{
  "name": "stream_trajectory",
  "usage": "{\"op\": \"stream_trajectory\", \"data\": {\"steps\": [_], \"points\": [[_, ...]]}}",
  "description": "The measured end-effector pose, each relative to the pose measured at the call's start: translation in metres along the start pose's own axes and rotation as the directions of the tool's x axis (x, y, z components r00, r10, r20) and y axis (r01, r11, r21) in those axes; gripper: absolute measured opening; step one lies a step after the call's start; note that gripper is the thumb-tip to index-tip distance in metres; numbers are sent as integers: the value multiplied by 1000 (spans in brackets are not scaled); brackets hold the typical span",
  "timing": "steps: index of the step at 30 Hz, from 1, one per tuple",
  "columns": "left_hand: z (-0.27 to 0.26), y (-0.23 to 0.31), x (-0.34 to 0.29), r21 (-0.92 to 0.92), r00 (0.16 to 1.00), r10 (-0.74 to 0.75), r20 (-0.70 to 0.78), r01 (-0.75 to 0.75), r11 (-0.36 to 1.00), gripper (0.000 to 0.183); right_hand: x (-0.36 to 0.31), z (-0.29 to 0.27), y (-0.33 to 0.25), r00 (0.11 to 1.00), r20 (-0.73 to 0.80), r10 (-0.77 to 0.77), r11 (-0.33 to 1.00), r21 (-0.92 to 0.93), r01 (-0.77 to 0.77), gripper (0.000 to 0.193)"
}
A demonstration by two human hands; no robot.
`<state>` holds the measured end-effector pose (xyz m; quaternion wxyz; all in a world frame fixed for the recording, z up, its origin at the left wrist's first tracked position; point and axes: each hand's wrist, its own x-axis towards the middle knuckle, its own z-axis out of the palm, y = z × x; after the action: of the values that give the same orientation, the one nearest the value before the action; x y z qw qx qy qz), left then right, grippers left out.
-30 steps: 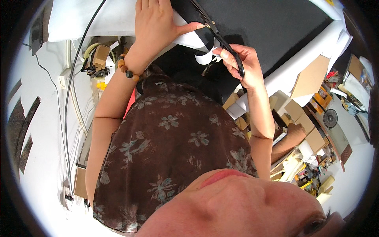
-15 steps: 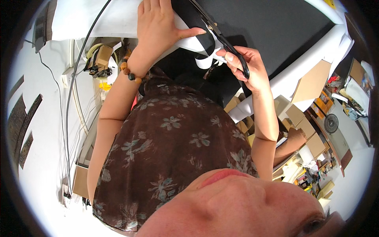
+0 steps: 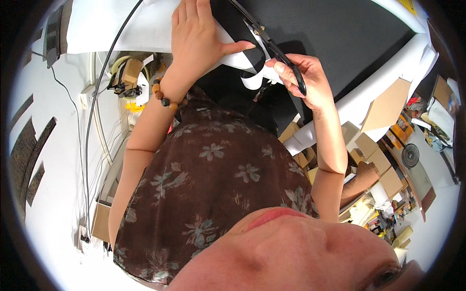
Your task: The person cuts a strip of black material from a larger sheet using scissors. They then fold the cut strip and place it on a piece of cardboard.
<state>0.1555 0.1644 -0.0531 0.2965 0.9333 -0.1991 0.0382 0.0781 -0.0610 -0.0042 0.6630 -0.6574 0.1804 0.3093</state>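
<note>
Right hand (image 3: 310,80) on the scissors (image 3: 277,48) here, fingers curled shut around the black handle, the thumb along its left side, and that grip sits over the near part of the black worktop (image 3: 335,36). The blades point away from the person and to the left, running out at the top of the view; how wide they are parted, I cannot tell. The pivot sits well ahead of the gripping fingers, out over the black.

Over to the left hand (image 3: 198,41): flat, palm down, four fingers side by side and pointing to the worktop's far side, tips cut off by the top of the view, thumb stuck out toward the scissors. It grips nothing that shows; it lies on the white sheet (image 3: 116,26) at the worktop's left. The thumb tip is near the blades, a clear gap between.

And between the hands, a white strip (image 3: 252,81) loops down toward the near edge, below the left thumb and just left of the right fingers. Whether those fingers touch it, I cannot tell. Along the worktop's right edge runs more white material (image 3: 352,99), rolled, with a tan card (image 3: 387,104) against it.
</note>
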Motion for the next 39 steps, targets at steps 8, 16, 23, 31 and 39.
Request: {"op": "stream_trajectory", "data": {"steps": [8,16,23,31,39], "points": [[-3,4,1,2,1000,-17,22,17,1000,137,2,3,-1,999,21,26,999,44,-27,33],[1,-3,-2,26,1000,20,12,-20,999,140,4,-1,-2,999,34,31,999,-8,-31,32],[-2,-3,-3,-7,1000,27,9,-27,1000,141,5,-3,-1,999,38,17,998,-55,-15,34],[-6,-8,-3,-73,998,60,21,-58,996,139,5,-14,11,998,60,-34,999,-19,35,33],[-6,-11,-2,-105,998,66,26,-63,993,137,4,-21,0,996,81,36,999,18,-37,33]]}}
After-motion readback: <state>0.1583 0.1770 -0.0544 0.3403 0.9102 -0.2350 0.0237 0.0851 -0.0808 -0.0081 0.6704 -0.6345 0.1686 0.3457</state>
